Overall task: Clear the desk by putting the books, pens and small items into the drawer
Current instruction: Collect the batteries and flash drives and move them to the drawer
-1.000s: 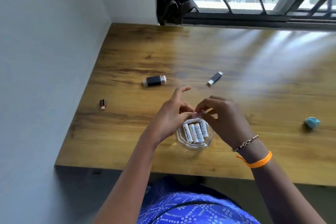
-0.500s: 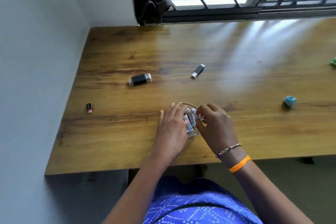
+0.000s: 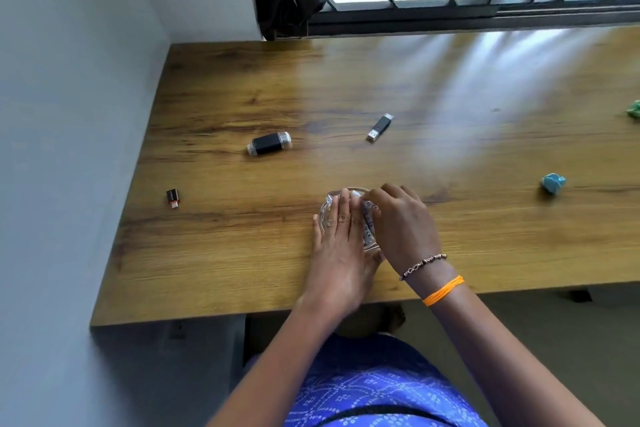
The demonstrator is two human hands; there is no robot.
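Glass bowl (image 3: 328,205) of batteries (image 3: 367,224) sits near the worktop (image 3: 221,253) front edge. Left hand (image 3: 341,253) lies flat over it, fingers straight; right hand (image 3: 403,225) fingers curl, pinching batteries. Black drive (image 3: 270,143) lies at 11 o'clock.

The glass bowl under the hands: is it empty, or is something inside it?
Not empty. White batteries lie inside the glass bowl, showing between the left hand and right hand. The hands hide how many.
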